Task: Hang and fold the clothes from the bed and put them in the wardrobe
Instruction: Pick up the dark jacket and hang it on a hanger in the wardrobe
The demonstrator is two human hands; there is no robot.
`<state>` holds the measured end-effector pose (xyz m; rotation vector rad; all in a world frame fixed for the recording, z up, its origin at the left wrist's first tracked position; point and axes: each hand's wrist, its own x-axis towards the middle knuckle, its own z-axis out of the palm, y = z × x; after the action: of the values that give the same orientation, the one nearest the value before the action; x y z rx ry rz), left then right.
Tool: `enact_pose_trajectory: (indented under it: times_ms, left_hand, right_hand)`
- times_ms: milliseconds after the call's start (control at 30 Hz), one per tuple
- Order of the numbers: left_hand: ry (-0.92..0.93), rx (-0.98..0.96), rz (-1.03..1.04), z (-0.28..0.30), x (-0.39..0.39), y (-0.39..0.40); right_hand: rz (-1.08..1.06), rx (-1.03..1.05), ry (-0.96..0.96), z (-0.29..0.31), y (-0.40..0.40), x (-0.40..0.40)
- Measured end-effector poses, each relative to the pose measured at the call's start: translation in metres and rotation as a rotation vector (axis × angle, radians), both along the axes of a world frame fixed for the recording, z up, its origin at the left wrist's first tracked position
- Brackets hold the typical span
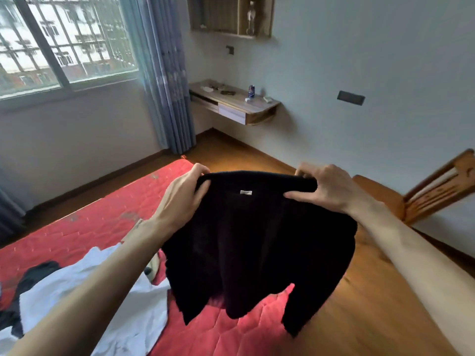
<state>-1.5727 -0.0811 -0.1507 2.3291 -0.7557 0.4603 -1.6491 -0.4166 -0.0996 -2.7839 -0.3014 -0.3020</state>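
Above a red bed (pixel 77 227), left hand (pixel 180 194) and right hand (pixel 331 188) grip a black sweater (pixel 257 240) by its top edge (label facing); keeping it level should square the fold.

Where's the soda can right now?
In the head view, the soda can stands on the wall-mounted wooden shelf in the far corner, right of the blue curtain, above and beyond the black garment.

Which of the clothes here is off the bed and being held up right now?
The black knit garment, gripped at its top edge by both hands; the white garment lies on the bed.
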Motion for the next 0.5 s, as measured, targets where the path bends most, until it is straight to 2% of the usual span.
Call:
enact_pose_trajectory:
  times_ms: [300, 500]
  left_hand:
    - [-0.107, 0.164, -0.158, 0.018, -0.031, -0.127]
    - [-0.156, 0.100, -0.220, 0.027, -0.075, -0.227]
  right_hand:
    - [-0.260, -0.108, -0.126, -0.004, -0.108, -0.086]
    - [-0.470, -0.109, -0.229, 0.000, -0.175, -0.164]
